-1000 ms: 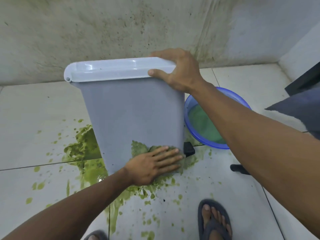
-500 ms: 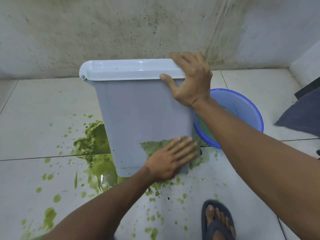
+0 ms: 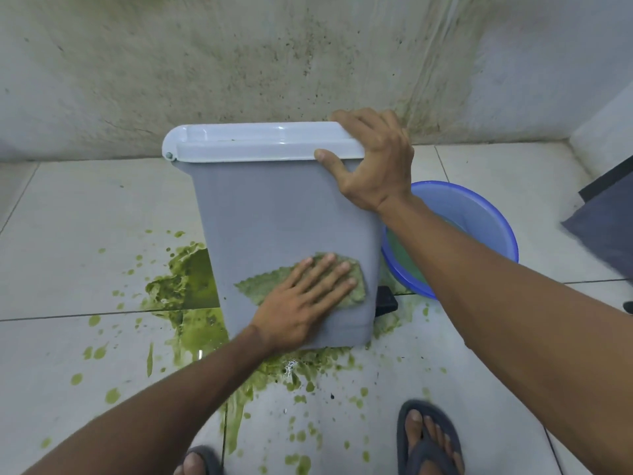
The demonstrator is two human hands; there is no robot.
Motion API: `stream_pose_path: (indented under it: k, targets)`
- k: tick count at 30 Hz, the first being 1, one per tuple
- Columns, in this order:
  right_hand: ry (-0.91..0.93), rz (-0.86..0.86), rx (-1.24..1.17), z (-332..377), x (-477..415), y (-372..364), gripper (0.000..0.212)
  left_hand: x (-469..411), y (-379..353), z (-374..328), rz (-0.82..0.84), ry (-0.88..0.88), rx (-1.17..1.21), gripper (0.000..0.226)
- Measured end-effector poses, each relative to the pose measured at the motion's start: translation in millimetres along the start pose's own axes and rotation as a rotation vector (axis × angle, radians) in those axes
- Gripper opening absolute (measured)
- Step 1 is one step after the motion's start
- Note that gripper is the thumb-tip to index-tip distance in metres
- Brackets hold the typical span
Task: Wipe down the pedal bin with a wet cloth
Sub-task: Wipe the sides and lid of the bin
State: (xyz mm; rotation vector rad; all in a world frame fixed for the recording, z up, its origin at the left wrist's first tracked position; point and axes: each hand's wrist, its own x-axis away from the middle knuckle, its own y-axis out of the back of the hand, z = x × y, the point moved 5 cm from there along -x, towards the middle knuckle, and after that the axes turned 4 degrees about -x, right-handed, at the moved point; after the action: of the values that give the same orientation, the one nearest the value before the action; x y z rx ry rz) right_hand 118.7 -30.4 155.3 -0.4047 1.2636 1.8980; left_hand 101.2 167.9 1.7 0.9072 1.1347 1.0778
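One grey, white-lidded pedal bin (image 3: 274, 214)

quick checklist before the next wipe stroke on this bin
1. Bin steadied: ok. The right hand grips the lid corner of the bin.
2. Cloth flat on the bin: ok. The left hand presses the cloth against the bin's side.
3. Cloth clean enough: not ok. It looks stained green.
4. Rinse water in reach: ok. The blue basin sits right beside the bin; its water looks greenish.
5. Floor around the bin: not ok. Green spill lies at its base and near both sandals.
6. Bin's far sides clean: cannot tell, hidden from view.
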Motion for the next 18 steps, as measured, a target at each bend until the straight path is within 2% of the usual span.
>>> stream_pose_path:
  k: [5, 8, 10, 12, 15, 18]
  targets:
    - [0.003, 0.004, -0.025, -1, 1, 3, 0.048, 13, -26, -46, 0.167, -0.329, -0.055, 0.073]
    - [-0.004, 0.004, -0.046, -1, 0, 3, 0.047, 54, -30, -31, 0.207, -0.524, -0.066, 0.064]
    - [-0.013, 0.003, -0.052, -1, -1, 3, 0.047, 74, -24, -6, 0.203, -0.559, -0.078, 0.062]
    - [-0.018, 0.006, -0.055, -1, 0, 3, 0.048, 79, -14, 22, 0.165, -0.493, -0.073, 0.064]
    - [-0.025, 0.004, -0.049, 1, 0, 4, 0.048, 53, 7, 47, 0.092, -0.243, -0.025, 0.073]
    - [-0.026, 0.012, -0.054, 2, -1, 3, 0.048, 12, 13, 31, 0.002, -0.105, 0.001, 0.081]
